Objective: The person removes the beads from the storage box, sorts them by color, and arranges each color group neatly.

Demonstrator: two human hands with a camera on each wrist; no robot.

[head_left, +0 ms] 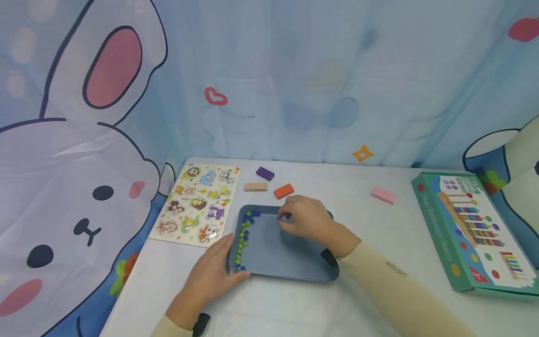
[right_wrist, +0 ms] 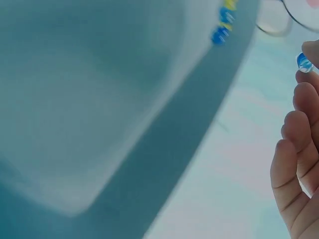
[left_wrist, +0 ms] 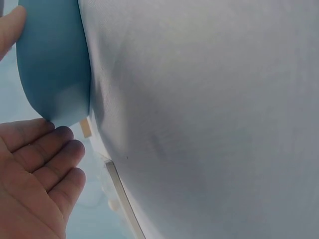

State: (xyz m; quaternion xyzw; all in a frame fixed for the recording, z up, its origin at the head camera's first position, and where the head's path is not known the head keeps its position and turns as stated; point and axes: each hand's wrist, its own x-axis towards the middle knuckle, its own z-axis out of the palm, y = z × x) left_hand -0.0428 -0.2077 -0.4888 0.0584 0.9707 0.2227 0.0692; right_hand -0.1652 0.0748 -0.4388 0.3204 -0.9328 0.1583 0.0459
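Note:
A grey-blue rectangular tray (head_left: 286, 255) lies on the table. Small green and blue marbles (head_left: 243, 238) line its left side, with several blue ones turning along the far left corner. Over the far part of the tray, my right hand (head_left: 309, 222) pinches a blue marble (right_wrist: 304, 62) between thumb and index finger; its white swirl shows in the right wrist view. My left hand (head_left: 212, 271) is at the tray's near left corner, thumb along the front rim and straight fingers beside the left wall. In the left wrist view, the fingertips (left_wrist: 75, 149) reach the tray's edge.
An animal picture board (head_left: 198, 206) lies left of the tray. Behind it are purple (head_left: 265, 173), wooden (head_left: 255, 187) and orange (head_left: 284, 191) blocks. A pink block (head_left: 383, 195) and a green game box (head_left: 476, 234) sit to the right. A patterned curtain (head_left: 320, 84) hangs behind.

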